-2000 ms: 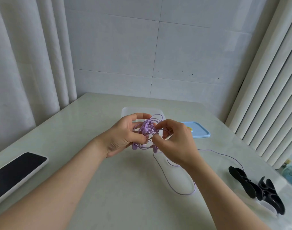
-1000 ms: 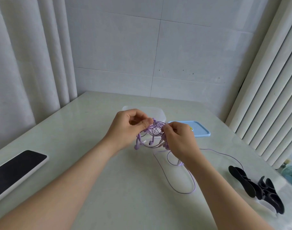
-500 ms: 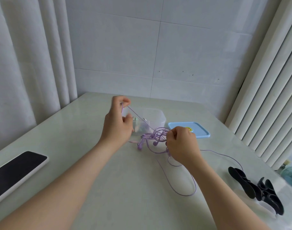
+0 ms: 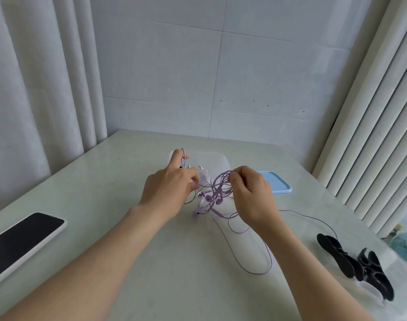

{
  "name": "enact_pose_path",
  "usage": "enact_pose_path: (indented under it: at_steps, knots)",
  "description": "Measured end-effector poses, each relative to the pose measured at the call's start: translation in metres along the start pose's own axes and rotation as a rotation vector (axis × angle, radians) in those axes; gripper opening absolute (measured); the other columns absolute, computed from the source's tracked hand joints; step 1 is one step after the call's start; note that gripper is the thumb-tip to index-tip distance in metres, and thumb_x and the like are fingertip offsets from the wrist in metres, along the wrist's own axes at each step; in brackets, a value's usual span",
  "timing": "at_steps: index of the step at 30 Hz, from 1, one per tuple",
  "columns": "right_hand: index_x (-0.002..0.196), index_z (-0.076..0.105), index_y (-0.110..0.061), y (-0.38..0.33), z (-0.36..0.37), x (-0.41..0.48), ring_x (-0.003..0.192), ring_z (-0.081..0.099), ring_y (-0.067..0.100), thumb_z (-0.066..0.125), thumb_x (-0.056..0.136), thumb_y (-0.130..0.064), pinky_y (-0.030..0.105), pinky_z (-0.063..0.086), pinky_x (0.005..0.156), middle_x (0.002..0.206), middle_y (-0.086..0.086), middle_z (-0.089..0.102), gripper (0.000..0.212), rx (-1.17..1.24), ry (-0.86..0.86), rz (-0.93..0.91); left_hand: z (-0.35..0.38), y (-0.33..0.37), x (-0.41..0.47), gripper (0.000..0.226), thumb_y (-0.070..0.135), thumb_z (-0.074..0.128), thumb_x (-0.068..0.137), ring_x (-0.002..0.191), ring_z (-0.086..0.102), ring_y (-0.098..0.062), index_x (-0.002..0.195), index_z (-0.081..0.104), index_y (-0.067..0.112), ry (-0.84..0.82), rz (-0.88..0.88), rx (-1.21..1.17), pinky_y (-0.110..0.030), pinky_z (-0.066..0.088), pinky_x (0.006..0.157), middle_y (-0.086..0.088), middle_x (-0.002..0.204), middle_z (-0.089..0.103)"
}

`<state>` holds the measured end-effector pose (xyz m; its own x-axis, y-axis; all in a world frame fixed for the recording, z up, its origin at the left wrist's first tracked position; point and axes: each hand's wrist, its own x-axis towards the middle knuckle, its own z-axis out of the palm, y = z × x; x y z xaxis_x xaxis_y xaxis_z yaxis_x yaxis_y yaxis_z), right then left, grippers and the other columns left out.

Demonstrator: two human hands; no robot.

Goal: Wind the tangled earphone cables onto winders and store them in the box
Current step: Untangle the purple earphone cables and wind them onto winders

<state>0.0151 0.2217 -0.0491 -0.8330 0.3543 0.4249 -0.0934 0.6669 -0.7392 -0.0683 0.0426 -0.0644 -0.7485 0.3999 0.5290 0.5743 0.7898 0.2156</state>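
Purple earphone tangle (image 4: 217, 189) hung between them, left hand (image 4: 167, 191) pinching a strand far-left, right hand (image 4: 253, 195) pinching its loops, equally near.

Two seconds back both hands were bunched together on the cable tangle (image 4: 217, 191). Since then my left hand (image 4: 170, 191) pulled one strand up and away until it was taut, then dropped back partway. It still holds that strand, now slack and looped over the raised forefinger. My right hand (image 4: 251, 195) went from a low fist near the table to a lifted pinch on the top loops. The tangle has opened: loops fan out from my right fingertips, and the earbuds (image 4: 207, 200) now dangle between the two hands.
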Motion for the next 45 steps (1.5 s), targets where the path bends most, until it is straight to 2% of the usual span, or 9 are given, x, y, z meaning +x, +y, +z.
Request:
enact_pose_path:
  at_steps: [6, 11, 14, 18, 21, 25, 29, 35, 45]
  knots:
    - [0.085, 0.055, -0.005, 0.013, 0.005, 0.007, 0.080, 0.057, 0.032, 0.040, 0.103, -0.019, 0.045, 0.049, 0.071, 0.076, 0.009, 0.066, 0.027, -0.073, 0.106, 0.093, 0.008, -0.007, 0.010, 0.027, 0.036, 0.059, 0.102, 0.094, 0.057, -0.029, 0.084, 0.076, 0.026, 0.341, -0.179, -0.144, -0.038, 0.036, 0.078, 0.003, 0.100, 0.063]
    - [0.100, 0.050, -0.004, 0.023, 0.004, 0.013, 0.092, 0.054, 0.037, 0.035, 0.109, -0.020, 0.042, 0.041, 0.074, 0.089, 0.009, 0.061, 0.024, -0.084, 0.171, 0.239, -0.008, 0.002, 0.017, 0.033, 0.025, 0.054, 0.098, 0.074, 0.059, -0.020, 0.069, 0.069, 0.017, 0.363, -0.626, -0.849, -0.031, 0.041, 0.065, 0.004, 0.071, 0.067]
    - [0.097, 0.045, -0.006, 0.033, 0.002, 0.016, 0.090, 0.063, 0.038, 0.033, 0.108, -0.022, 0.044, 0.050, 0.077, 0.092, 0.013, 0.068, 0.023, -0.086, 0.197, 0.301, -0.009, 0.005, 0.020, 0.030, 0.011, 0.049, 0.094, 0.081, 0.065, -0.023, 0.065, 0.054, 0.015, 0.385, -0.802, -1.260, -0.028, 0.055, 0.066, -0.006, 0.090, 0.074]
    - [0.099, 0.044, -0.009, 0.039, 0.000, 0.016, 0.095, 0.067, 0.038, 0.035, 0.104, -0.022, 0.047, 0.055, 0.082, 0.096, 0.017, 0.073, 0.017, -0.147, 0.174, 0.376, -0.018, 0.004, 0.019, 0.031, 0.006, 0.035, 0.096, 0.103, 0.077, -0.028, 0.068, 0.034, 0.019, 0.359, -0.787, -1.873, -0.038, 0.057, 0.098, -0.017, 0.109, 0.079]
    - [0.105, 0.044, -0.007, 0.036, -0.005, 0.013, 0.105, 0.060, 0.038, 0.037, 0.103, -0.017, 0.046, 0.050, 0.087, 0.102, 0.016, 0.073, 0.012, -0.204, 0.161, 0.407, -0.024, 0.001, 0.019, 0.033, 0.006, 0.032, 0.097, 0.085, 0.078, -0.027, 0.068, 0.031, 0.019, 0.352, -0.806, -2.090, -0.043, 0.056, 0.095, -0.008, 0.077, 0.074]
    - [0.105, 0.041, -0.005, 0.035, -0.007, 0.013, 0.097, 0.058, 0.039, 0.040, 0.099, -0.006, 0.045, 0.048, 0.081, 0.093, 0.012, 0.066, 0.006, -0.193, 0.166, 0.386, -0.014, -0.001, 0.023, 0.022, 0.012, 0.037, 0.094, 0.053, 0.028, -0.019, 0.074, 0.036, 0.021, 0.332, -0.761, -1.527, -0.031, 0.042, 0.054, 0.004, 0.057, 0.031]
    - [0.104, 0.039, -0.002, 0.030, -0.010, 0.011, 0.085, 0.045, 0.036, 0.040, 0.096, 0.005, 0.040, 0.036, 0.070, 0.074, -0.001, 0.042, 0.010, -0.169, 0.192, 0.341, -0.004, -0.003, 0.014, 0.006, 0.024, 0.065, 0.087, 0.068, 0.055, -0.007, 0.092, 0.069, 0.025, 0.185, -0.368, -0.771, -0.029, 0.046, 0.063, 0.006, 0.078, 0.063]
    - [0.109, 0.042, 0.001, 0.029, -0.011, 0.010, 0.084, 0.046, 0.037, 0.039, 0.100, 0.003, 0.041, 0.036, 0.070, 0.073, -0.001, 0.042, 0.010, -0.170, 0.218, 0.306, 0.011, -0.005, 0.000, 0.009, 0.042, 0.070, 0.093, 0.092, 0.059, -0.012, 0.088, 0.074, 0.036, -0.055, 0.024, -0.163, -0.031, 0.049, 0.070, 0.012, 0.102, 0.054]
    - [0.104, 0.056, -0.014, 0.045, -0.002, 0.019, 0.093, 0.061, 0.035, 0.049, 0.100, -0.014, 0.041, 0.049, 0.074, 0.097, 0.011, 0.071, 0.008, -0.263, 0.144, 0.322, -0.012, 0.015, 0.015, 0.021, 0.018, 0.040, 0.105, 0.077, 0.055, -0.009, 0.083, 0.040, 0.018, 0.337, -0.411, -1.083, -0.022, 0.047, 0.068, 0.006, 0.094, 0.081]
